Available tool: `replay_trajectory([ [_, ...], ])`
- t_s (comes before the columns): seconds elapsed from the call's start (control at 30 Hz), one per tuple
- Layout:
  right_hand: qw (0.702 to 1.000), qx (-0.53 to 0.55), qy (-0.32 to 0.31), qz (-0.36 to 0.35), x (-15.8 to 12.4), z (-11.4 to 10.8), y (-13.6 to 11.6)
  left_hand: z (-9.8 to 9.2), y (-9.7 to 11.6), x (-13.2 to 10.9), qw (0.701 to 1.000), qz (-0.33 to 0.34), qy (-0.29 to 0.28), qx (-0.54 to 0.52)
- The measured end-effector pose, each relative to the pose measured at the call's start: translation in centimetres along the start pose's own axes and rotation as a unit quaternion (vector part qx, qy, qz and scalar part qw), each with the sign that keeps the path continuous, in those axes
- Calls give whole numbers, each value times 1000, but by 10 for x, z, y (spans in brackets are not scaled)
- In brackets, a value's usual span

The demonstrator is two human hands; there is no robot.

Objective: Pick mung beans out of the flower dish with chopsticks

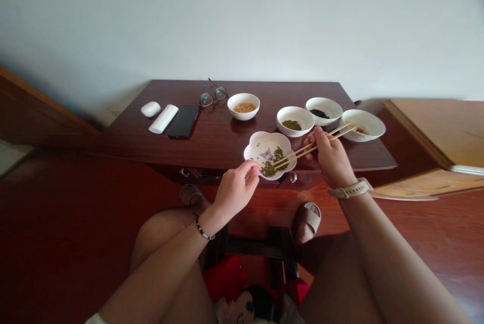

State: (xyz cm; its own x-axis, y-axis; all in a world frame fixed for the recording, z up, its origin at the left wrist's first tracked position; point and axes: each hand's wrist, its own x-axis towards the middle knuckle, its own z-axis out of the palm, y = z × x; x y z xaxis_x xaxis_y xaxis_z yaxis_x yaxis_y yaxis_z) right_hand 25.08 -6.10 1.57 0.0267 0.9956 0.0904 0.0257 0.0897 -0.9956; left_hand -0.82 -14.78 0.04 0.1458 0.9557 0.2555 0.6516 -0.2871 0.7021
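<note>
Now, right hand [328, 160]: curled closed around a pair of wooden chopsticks [313, 146], grasping them; a pale strap watch [351, 189] circles the wrist.

Chopsticks: angled down across the plate's rim, tips at the green beans [269, 169], upper ends reaching toward the rightmost bowl.

Left hand [235, 190]: fingers curled, tips touching the plate's near rim; whether they grip it, I cannot tell. A dark beaded bracelet [202, 228] sits on the wrist.

Plate [264, 145]: small, white, flower-shaped, with a purple printed figure, at the table's near edge, between both hands. Green beans lie in a loose scatter on its right half.

Bowls: four small white ones stand beyond the plate. Nearest holds green beans [295, 120], then black seeds [323, 110], red bits [363, 125] at far right, and tan grains [244, 108] off to the left.

Table [170, 93]: dark polished wood. Along its far side lie glasses [214, 96], a black phone [183, 121], a white bar-shaped remote [163, 118] and a white mouse [150, 109].

Below: bare knees, sandals [307, 218] on the wooden floor [75, 223], and a red plush toy [227, 278].

Behind: a plain white wall [242, 21].
</note>
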Motion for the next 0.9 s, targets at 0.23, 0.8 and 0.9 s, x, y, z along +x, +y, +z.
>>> replay_trajectory([
  [0.23, 1000, -1, 5, -1, -1, 3, -1, 1, 0, 0, 1000, -4, -3, -3],
  [0.8, 999, 31, -25, 3, -4, 16, -4, 0, 1, 1, 1000, 0, 4, -4],
  [0.9, 1000, 22, -20, 2, -4, 16, -4, 0, 1, 1, 1000, -3, 6, -1],
])
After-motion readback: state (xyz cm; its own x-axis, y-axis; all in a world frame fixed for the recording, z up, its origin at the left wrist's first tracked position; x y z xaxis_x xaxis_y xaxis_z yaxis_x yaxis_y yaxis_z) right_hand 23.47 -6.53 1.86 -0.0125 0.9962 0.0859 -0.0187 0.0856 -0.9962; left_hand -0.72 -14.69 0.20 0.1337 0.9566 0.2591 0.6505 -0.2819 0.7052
